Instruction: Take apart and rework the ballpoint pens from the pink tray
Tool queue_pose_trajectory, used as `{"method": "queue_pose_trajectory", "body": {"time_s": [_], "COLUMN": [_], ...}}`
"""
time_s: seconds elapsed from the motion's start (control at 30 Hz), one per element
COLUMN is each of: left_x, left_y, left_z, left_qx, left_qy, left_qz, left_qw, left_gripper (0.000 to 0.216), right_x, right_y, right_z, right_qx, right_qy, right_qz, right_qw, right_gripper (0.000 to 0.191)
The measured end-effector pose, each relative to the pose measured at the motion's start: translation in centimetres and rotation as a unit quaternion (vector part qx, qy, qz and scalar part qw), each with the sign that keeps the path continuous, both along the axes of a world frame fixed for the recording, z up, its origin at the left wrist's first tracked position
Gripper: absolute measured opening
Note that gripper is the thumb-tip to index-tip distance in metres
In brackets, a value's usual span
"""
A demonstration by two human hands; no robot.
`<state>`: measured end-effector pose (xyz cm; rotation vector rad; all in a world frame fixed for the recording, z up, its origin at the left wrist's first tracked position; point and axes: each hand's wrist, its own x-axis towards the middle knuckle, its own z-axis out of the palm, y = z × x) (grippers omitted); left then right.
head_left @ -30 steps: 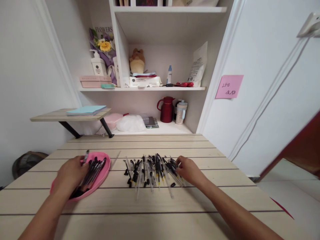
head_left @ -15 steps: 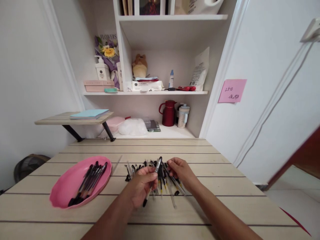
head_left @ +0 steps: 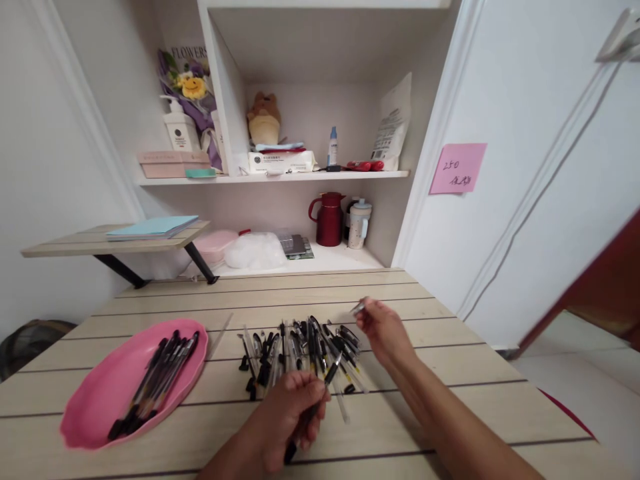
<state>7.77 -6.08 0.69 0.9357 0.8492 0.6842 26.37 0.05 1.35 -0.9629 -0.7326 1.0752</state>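
My left hand (head_left: 293,413) is closed around a black pen (head_left: 332,371), held slantwise with its narrow silvery end up to the right. Between the fingertips of my right hand (head_left: 383,327) is a small silvery piece (head_left: 358,309), its exact kind too blurred to make out. A loose pile of pen parts (head_left: 300,347), with black caps, clear tubes and refills, lies on the table beyond my left hand. Several black pens (head_left: 160,380) lie side by side in a pink scalloped tray (head_left: 90,407) at the left.
A clear tube (head_left: 220,335) lies beside the tray on the slatted table (head_left: 420,413). A small raised shelf (head_left: 65,241) bears blue paper (head_left: 153,227). At the back, the white shelving holds a red jug (head_left: 330,220), a cup (head_left: 359,225) and a plastic bag (head_left: 255,251).
My right hand has moved away from the pile, up and right, with the silvery piece. My left hand has come lower and nearer with the pen. The view has shifted slightly.
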Motion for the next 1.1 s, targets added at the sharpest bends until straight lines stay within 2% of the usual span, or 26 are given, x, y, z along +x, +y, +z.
{"method": "queue_pose_trajectory", "body": {"time_s": [0.07,0.1,0.17,0.23,0.3,0.37,0.4,0.53,0.6,0.67,0.73,0.8,0.83,0.9,1.0,1.1], "left_x": [0.0,0.0,0.0,-0.1,-0.2,-0.3,-0.4,-0.4,-0.3,-0.2,-0.1,0.1,0.1,0.3,0.4,0.6], "left_y": [-0.2,-0.1,0.1,0.4,0.7,0.8,0.8,0.7,0.8,0.8,0.8,0.8,0.8,0.7,0.5,0.3], "left_z": [-0.1,-0.2,-0.4,-0.5,-0.6,-0.6,-0.6,-0.6,-0.6,-0.7,-0.8,-0.8,-0.9,-0.9,-0.9,-0.9], "left_qx": [-0.012,-0.013,-0.010,-0.005,-0.004,-0.009,-0.012,-0.007,-0.004,-0.006,-0.006,-0.003,-0.002,-0.001,0.001,0.007], "left_qy": [-0.017,-0.021,-0.021,-0.019,-0.023,-0.030,-0.033,-0.046,-0.048,-0.047,-0.046,-0.046,-0.045,-0.039,-0.024,-0.014], "left_qz": [0.000,0.011,0.036,0.052,0.064,0.074,0.078,0.089,0.089,0.090,0.096,0.102,0.105,0.115,0.123,0.129], "left_qw": [1.000,1.000,0.999,0.998,0.998,0.997,0.996,0.995,0.995,0.995,0.994,0.994,0.993,0.993,0.992,0.992], "left_gripper": [0.028,0.028,0.027,0.024,0.021,0.019,0.018,0.018,0.019,0.020,0.022,0.024,0.025,0.026,0.025,0.026], "right_x": [2.1,2.9,3.8,3.8,3.6,3.4,3.4,3.6,3.7,3.2,2.0,0.3,-0.7,-2.4,-3.7,-3.5], "right_y": [0.7,1.0,1.0,0.7,0.2,-0.3,-0.5,-0.9,-0.9,-1.0,-1.2,-1.7,-1.9,-2.4,-2.6,-2.4], "right_z": [0.2,0.2,0.0,-0.2,-0.3,-0.4,-0.4,-0.1,0.4,0.8,1.0,0.7,0.4,-0.2,-0.6,-0.5], "right_qx": [-0.010,-0.035,-0.093,-0.142,-0.171,-0.193,-0.205,-0.221,-0.200,-0.166,-0.126,-0.092,-0.079,-0.064,-0.047,-0.068], "right_qy": [-0.034,-0.080,-0.209,-0.361,-0.491,-0.563,-0.576,-0.565,-0.594,-0.606,-0.537,-0.394,-0.330,-0.245,-0.174,-0.145], "right_qz": [-0.058,-0.059,-0.007,0.073,0.125,0.156,0.173,0.243,0.209,0.139,0.120,0.193,0.231,0.247,0.184,0.143], "right_qw": [0.998,0.994,0.974,0.919,0.845,0.788,0.772,0.757,0.751,0.766,0.825,0.894,0.912,0.935,0.966,0.977], "right_gripper": [0.027,0.026,0.022,0.019,0.015,0.011,0.011,0.013,0.018,0.024,0.027,0.030,0.031,0.032,0.035,0.036]}}
